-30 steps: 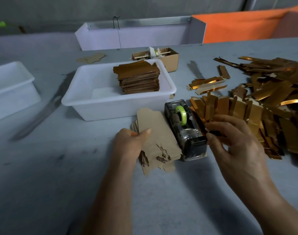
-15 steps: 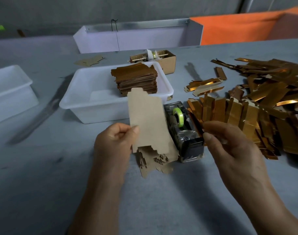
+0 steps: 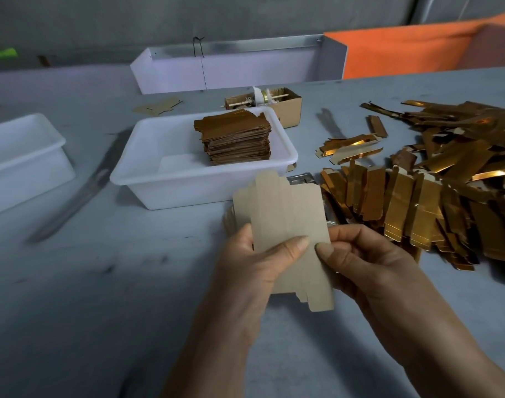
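You hold one card blank [image 3: 288, 225] up off the worktop [image 3: 102, 282], just in front of the white tub [image 3: 188, 182], with its plain brown side towards you and its creases running lengthwise. That looks like the way to have it so you can see the fold lines. Your left hand [image 3: 254, 262] grips its left part, thumb laid across the face and fingers behind. Your right hand [image 3: 360, 259] pinches the right edge, thumb on the front. With a grip on each side you are likely set to fold the panels inwards. The supply sits close under your hands: the pile of loose blanks [image 3: 229, 219] lies just behind your left hand. The row of folded gold pieces [image 3: 389, 202] lies to the right, and a stack of flat gold blanks [image 3: 235, 139] stands in the tub. Half a second ago only your left hand held the blank, raised higher and clear of your right hand, which hovered near the tape dispenser [image 3: 301, 178]. Now your right hand has come across to take the edge. The blank sits lower and nearer to you and hides most of the dispenser. A second ago the blank lay on the pile under your left hand.
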A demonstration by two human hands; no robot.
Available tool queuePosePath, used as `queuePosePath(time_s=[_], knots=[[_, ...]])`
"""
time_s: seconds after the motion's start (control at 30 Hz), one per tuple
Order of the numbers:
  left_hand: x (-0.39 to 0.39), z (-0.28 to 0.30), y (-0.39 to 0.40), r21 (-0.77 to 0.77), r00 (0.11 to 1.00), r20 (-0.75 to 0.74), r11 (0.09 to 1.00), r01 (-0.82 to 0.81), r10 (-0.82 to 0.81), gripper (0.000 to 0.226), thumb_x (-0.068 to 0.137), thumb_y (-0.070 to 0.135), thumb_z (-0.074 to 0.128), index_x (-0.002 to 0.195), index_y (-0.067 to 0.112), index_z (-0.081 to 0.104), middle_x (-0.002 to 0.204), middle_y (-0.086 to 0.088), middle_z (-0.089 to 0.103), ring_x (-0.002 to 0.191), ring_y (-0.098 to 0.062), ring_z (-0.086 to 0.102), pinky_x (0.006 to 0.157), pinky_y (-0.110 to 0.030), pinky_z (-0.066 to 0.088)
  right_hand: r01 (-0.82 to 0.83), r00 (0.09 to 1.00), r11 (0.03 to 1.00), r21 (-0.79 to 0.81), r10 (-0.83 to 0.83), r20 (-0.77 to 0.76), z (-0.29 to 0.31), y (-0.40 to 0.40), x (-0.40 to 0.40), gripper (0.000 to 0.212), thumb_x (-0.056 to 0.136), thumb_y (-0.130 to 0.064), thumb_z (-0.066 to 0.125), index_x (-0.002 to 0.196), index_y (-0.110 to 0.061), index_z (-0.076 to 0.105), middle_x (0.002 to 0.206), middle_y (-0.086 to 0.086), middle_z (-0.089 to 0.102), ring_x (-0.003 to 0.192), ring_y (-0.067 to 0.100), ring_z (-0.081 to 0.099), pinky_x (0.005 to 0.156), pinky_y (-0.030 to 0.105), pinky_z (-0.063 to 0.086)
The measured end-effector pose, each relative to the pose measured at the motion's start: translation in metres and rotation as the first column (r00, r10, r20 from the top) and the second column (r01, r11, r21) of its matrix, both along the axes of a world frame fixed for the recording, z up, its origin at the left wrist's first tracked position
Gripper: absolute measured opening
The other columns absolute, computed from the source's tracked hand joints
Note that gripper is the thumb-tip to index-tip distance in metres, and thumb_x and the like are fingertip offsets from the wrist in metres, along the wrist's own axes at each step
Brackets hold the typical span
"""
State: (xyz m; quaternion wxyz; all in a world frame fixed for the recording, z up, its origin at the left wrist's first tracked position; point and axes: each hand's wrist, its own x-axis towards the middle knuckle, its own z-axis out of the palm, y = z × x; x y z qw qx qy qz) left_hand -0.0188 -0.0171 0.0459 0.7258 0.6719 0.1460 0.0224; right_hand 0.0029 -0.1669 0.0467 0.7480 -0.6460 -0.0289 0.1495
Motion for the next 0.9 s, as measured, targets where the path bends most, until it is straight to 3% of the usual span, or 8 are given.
queuePosePath(time_s=[0.23,0.37,0.47,0.53,0.67,0.73,0.8,0.9], knots=[[0.000,-0.009,-0.009,-0.009,0.998,0.019,0.998,-0.054,0.054,0.024,0.074,0.017,0.080,0.097,0.018,0.072,0.086,-0.001,0.076,0.083,-0.022,0.072,0.072,-0.039,0.058,0.043,0.997,0.996,-0.075,-0.039,0.062,-0.007,-0.002,-0.004,0.010,0.064,-0.026,0.064,0.072,-0.021,0.068,0.079,0.012,0.065,0.074,0.014,0.065,0.062,0.023,0.055],[0.001,-0.013,-0.011,-0.008,0.997,0.025,0.997,-0.078,0.078,0.034,0.060,0.029,0.074,0.091,0.016,0.073,0.083,-0.002,0.076,0.082,-0.023,0.072,0.073,-0.040,0.058,0.134,0.974,0.951,-0.279,-0.074,0.215,-0.012,-0.002,-0.008,0.010,0.079,-0.020,0.067,0.073,-0.026,0.063,0.074,-0.007,0.063,0.068,0.002,0.056,0.053,0.016,0.047],[0.002,-0.017,-0.012,0.028,0.993,0.048,0.993,-0.114,0.112,0.017,0.069,0.021,0.082,0.083,0.020,0.072,0.079,0.002,0.076,0.075,-0.015,0.072,0.070,-0.036,0.059,0.240,0.916,0.857,-0.455,-0.044,0.399,-0.009,0.005,-0.015,0.012,0.076,-0.033,0.065,0.079,-0.036,0.053,0.081,-0.019,0.058,0.074,-0.003,0.055,0.048,0.013,0.045],[0.002,-0.019,-0.015,0.077,0.987,0.073,0.985,-0.152,0.146,0.012,0.073,0.017,0.081,0.079,0.022,0.072,0.077,0.002,0.075,0.073,-0.014,0.072,0.065,-0.035,0.059,0.240,0.892,0.866,-0.438,-0.018,0.452,-0.006,0.012,-0.020,0.020,0.074,-0.039,0.063,0.086,-0.039,0.048,0.083,-0.021,0.059,0.069,-0.003,0.060,0.048,0.007,0.045],[-0.001,-0.017,-0.020,0.037,0.994,0.060,0.995,-0.089,0.087,0.019,0.085,0.008,0.067,0.074,0.023,0.074,0.074,-0.003,0.073,0.068,-0.017,0.071,0.054,-0.027,0.055,0.183,0.882,0.911,-0.369,0.014,0.471,-0.006,0.020,-0.026,0.030,0.072,-0.051,0.053,0.099,-0.041,0.049,0.077,-0.007,0.062,0.060,0.009,0.064,0.052,0.017,0.051],[-0.002,-0.016,-0.017,0.000,0.999,0.032,1.000,0.019,-0.019,0.011,0.087,0.026,0.065,0.081,0.022,0.073,0.078,-0.003,0.073,0.079,-0.023,0.071,0.066,-0.038,0.058,0.173,0.876,0.909,-0.380,0.034,0.481,-0.009,0.019,-0.025,0.031,0.075,-0.052,0.048,0.104,-0.040,0.050,0.076,-0.007,0.064,0.064,0.007,0.065,0.054,0.017,0.052],[-0.004,-0.014,-0.013,-0.034,0.993,0.010,0.993,0.114,-0.113,0.034,0.080,0.047,0.060,0.085,0.016,0.072,0.082,-0.008,0.072,0.086,-0.028,0.069,0.080,-0.049,0.055,0.180,0.880,0.892,-0.415,0.042,0.473,-0.010,0.016,-0.022,0.032,0.075,-0.051,0.046,0.105,-0.040,0.051,0.076,-0.007,0.065,0.069,0.003,0.066,0.055,0.014,0.052],[-0.005,-0.011,-0.011,0.072,0.990,0.063,0.990,0.118,-0.122,0.030,0.084,0.046,0.061,0.087,0.019,0.073,0.079,-0.007,0.071,0.081,-0.028,0.068,0.081,-0.053,0.055,0.138,0.903,0.891,-0.433,0.066,0.424,-0.009,0.014,-0.021,0.031,0.075,-0.045,0.049,0.106,-0.041,0.053,0.078,-0.008,0.067,0.070,0.001,0.066,0.056,0.012,0.051]])
